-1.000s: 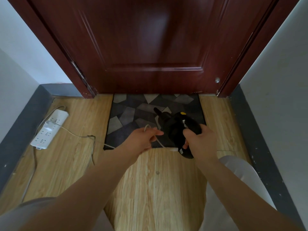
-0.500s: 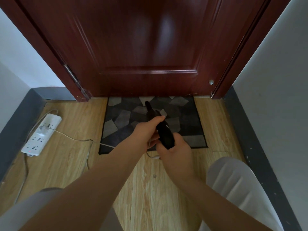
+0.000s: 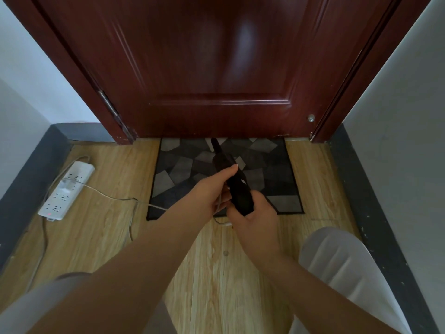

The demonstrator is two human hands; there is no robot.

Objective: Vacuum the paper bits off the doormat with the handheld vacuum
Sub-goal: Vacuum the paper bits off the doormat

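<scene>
A grey doormat (image 3: 178, 169) with a geometric pattern lies on the wood floor against the door. My right hand (image 3: 255, 220) grips the rear handle of the black handheld vacuum (image 3: 240, 194), held over the mat's front half. Its slim nozzle (image 3: 216, 147) points toward the door. My left hand (image 3: 209, 191) lies along the vacuum's left side with one finger straight on the body. Its lower fingers curl round the white cable (image 3: 108, 195). I cannot make out paper bits against the mat's pale patches.
A dark red door (image 3: 216, 68) stands shut behind the mat. A white power strip (image 3: 67, 189) lies on the floor at left, with the cable trailing from it to my hands. Grey walls with dark skirting close both sides. My knee (image 3: 337, 261) is at lower right.
The vacuum has turned from sideways to nozzle-forward and moved over the mat. My left hand moved from pinching the cable apart from it to resting against the vacuum's side.
</scene>
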